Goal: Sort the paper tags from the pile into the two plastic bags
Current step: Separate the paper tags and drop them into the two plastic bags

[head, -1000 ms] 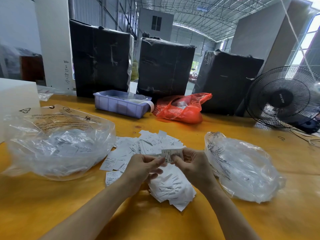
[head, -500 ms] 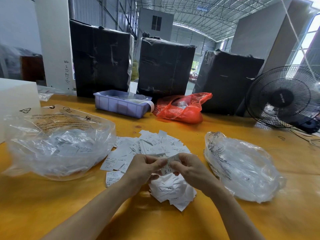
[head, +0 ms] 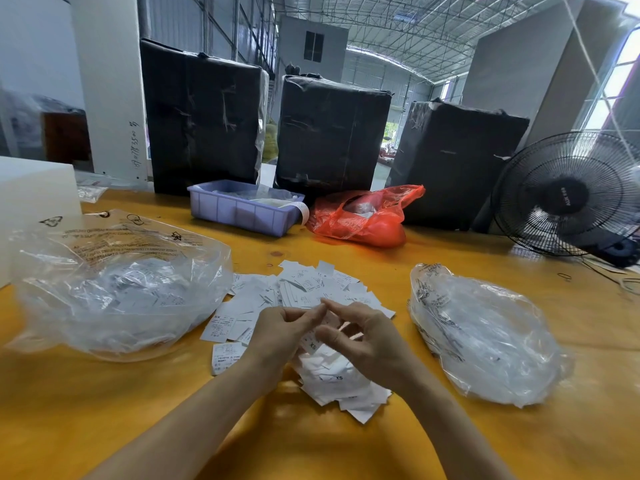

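The yellow table (head: 104,427) carries everything; at nine o'clock of the hands slumps the left plastic bag (head: 117,289), swollen with tags, and at three o'clock the right plastic bag (head: 485,334), flatter and seemingly less full; both mouths are hard to make out, so a tag tossed carelessly may well slide off the film and back onto the wood. At two o'clock, far off, stands a black fan (head: 568,195); whether it turns I cannot tell, but a draught from it would scatter light paper. Between the bags lies the pile of paper tags (head: 311,285), loose and overlapping, so two tags could cling together and go astray as one. The left hand (head: 277,334) is curled, fingertips pinched together; the right hand (head: 367,337) likewise half closed, thumb meeting forefinger; a small XS tag (head: 312,345) sits between them, though which hand truly grips it I cannot tell; a slack pinch would drop it back among the unsorted.
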The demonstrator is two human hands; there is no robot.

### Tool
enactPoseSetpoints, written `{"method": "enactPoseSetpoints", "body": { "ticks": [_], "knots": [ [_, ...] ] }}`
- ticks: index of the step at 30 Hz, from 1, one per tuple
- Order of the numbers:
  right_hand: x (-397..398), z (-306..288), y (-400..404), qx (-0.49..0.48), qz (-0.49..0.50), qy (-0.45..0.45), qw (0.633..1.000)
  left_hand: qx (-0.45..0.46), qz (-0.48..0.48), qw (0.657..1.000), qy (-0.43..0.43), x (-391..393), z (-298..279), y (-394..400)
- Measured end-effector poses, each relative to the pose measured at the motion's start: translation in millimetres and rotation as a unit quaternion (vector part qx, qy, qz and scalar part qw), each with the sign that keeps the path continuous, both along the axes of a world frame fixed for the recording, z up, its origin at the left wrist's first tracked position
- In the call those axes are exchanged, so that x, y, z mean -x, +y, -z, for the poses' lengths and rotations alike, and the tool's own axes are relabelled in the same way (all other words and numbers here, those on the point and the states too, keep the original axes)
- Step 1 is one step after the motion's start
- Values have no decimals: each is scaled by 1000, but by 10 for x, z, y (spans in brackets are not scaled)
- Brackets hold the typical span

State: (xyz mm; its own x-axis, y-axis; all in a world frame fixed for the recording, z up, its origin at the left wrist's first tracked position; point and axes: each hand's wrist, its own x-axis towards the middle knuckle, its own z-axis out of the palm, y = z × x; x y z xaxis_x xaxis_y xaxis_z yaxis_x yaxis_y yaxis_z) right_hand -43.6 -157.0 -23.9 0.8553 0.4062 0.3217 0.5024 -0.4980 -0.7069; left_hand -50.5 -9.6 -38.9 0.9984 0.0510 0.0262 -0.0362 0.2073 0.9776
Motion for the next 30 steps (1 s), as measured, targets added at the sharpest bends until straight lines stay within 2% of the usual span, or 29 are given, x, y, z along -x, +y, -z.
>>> {"method": "enactPoseSetpoints", "body": {
  "ticks": [2,6,11,15,25,30],
  "knots": [
    [8,5,8,-26,-9,19,999,22,-14,1000,0,-1,-20,-7],
    [4,41,62,-132,39,61,989,80,-31,996,18,3,-59,-32],
    [11,11,46,-232,37,112,965,94,-27,995,25,24,-68,-33],
    [21,15,40,-204,13,139,969,100,4,995,19,44,-80,-40],
    [3,-21,-36,-244,24,206,947,69,86,994,21,73,-80,-31],
    [-14,-43,-64,-294,58,156,941,24,79,994,75,2,-97,43]
  ]
}}
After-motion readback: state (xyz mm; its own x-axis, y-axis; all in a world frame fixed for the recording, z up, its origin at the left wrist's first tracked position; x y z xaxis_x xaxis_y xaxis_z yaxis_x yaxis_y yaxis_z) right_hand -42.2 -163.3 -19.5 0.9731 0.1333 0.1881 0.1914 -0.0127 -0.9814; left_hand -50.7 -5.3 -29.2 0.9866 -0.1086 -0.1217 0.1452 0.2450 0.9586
